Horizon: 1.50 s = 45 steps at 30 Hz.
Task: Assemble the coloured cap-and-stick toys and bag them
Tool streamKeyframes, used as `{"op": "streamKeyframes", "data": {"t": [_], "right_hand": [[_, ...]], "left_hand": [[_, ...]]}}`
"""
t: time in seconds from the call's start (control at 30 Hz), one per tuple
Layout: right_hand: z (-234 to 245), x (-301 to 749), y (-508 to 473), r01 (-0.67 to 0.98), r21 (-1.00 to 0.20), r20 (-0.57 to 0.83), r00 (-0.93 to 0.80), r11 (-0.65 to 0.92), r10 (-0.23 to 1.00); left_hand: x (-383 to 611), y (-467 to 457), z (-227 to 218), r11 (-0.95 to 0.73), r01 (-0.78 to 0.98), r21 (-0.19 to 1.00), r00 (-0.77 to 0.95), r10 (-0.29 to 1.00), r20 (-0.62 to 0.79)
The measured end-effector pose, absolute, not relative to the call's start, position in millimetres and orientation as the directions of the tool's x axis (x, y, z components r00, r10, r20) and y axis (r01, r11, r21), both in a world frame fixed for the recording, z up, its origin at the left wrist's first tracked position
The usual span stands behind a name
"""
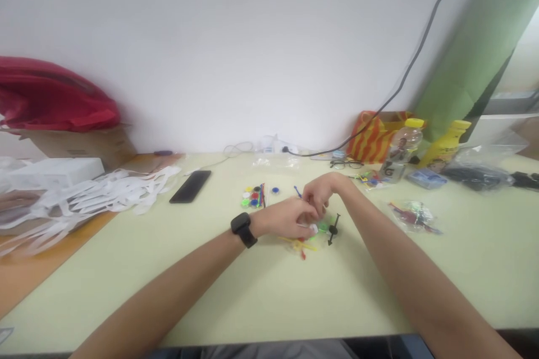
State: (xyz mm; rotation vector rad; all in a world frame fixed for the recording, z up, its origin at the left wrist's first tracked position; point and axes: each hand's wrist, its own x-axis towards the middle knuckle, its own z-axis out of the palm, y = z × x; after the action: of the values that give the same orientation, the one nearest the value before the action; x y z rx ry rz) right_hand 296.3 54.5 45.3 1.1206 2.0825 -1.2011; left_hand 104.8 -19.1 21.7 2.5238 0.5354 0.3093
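Both my hands meet over the middle of a pale yellow-green table (269, 297). My left hand (287, 218), with a black watch (243, 229) on its wrist, is closed around small plastic toy parts, white and green bits showing at its fingertips (319, 228). My right hand (319, 192) bends down from above with its fingers pinched on the same small parts. A black rod with a wheel (333, 229) stands just right of the hands. Yellow and red sticks (301, 245) lie under them. A cluster of coloured round pieces (254, 197) lies to the left.
A black phone (190, 186) and a heap of white strips (84, 196) lie at the left, by a red bag (50, 95) on a cardboard box. At the right stand two bottles (402, 151), glasses (346, 164), plastic bags of parts (415, 216) and a cable (404, 73).
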Motion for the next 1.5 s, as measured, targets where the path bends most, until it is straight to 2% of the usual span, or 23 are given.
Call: {"op": "streamKeyframes", "data": {"t": [0.17, 0.3, 0.43, 0.53, 0.67, 0.77, 0.9, 1.03, 1.17, 1.33, 1.5], "right_hand": [[42.7, 293.3, 55.4, 0.840, -0.456, -0.728, -0.542, 0.293, 0.421], [41.9, 294.6, 53.8, 0.827, -0.465, -0.718, -0.561, 0.316, 0.411], [42.1, 298.5, 50.8, 0.770, -0.576, -0.650, -0.636, 0.276, 0.417], [45.4, 304.4, 50.1, 0.637, -0.742, -0.481, -0.722, 0.208, 0.497], [51.0, 309.7, 51.3, 0.281, -0.955, -0.129, -0.693, 0.100, 0.709], [55.3, 307.9, 50.2, 0.076, -0.995, -0.003, -0.665, 0.064, 0.747], [59.7, 299.3, 45.7, -0.047, -0.997, 0.079, -0.671, 0.064, 0.737], [58.5, 290.3, 44.6, -0.071, -0.994, 0.114, -0.575, 0.089, 0.810], [53.0, 285.7, 48.2, -0.093, -0.993, 0.118, -0.579, 0.079, 0.807], [50.2, 282.1, 51.1, -0.052, -0.995, 0.100, -0.549, 0.085, 0.830], [50.5, 278.1, 49.4, 0.146, -0.962, 0.112, -0.555, 0.229, 0.824]], "left_hand": [[103.2, -15.9, 25.0, -0.793, 0.275, 0.543, 0.919, 0.382, 0.093], [95.3, -8.3, 38.9, -0.815, 0.259, 0.518, 0.911, 0.385, 0.150], [87.1, -3.7, 53.0, -0.837, 0.251, 0.487, 0.899, 0.388, 0.204], [81.3, 1.4, 60.0, -0.847, 0.252, 0.467, 0.867, 0.412, 0.279], [72.0, 15.8, 65.2, -0.880, 0.273, 0.389, 0.763, 0.444, 0.470], [64.7, 28.4, 66.4, -0.877, 0.333, 0.345, 0.645, 0.479, 0.595], [58.1, 38.4, 64.5, -0.870, 0.364, 0.333, 0.553, 0.490, 0.675], [57.6, 39.9, 60.2, -0.851, 0.333, 0.406, 0.535, 0.526, 0.662], [61.1, 37.8, 55.1, -0.814, 0.286, 0.505, 0.521, 0.574, 0.631], [66.3, 35.5, 47.8, -0.802, 0.221, 0.554, 0.529, 0.576, 0.623], [69.6, 35.1, 42.6, -0.786, 0.166, 0.595, 0.527, 0.581, 0.620]]}}
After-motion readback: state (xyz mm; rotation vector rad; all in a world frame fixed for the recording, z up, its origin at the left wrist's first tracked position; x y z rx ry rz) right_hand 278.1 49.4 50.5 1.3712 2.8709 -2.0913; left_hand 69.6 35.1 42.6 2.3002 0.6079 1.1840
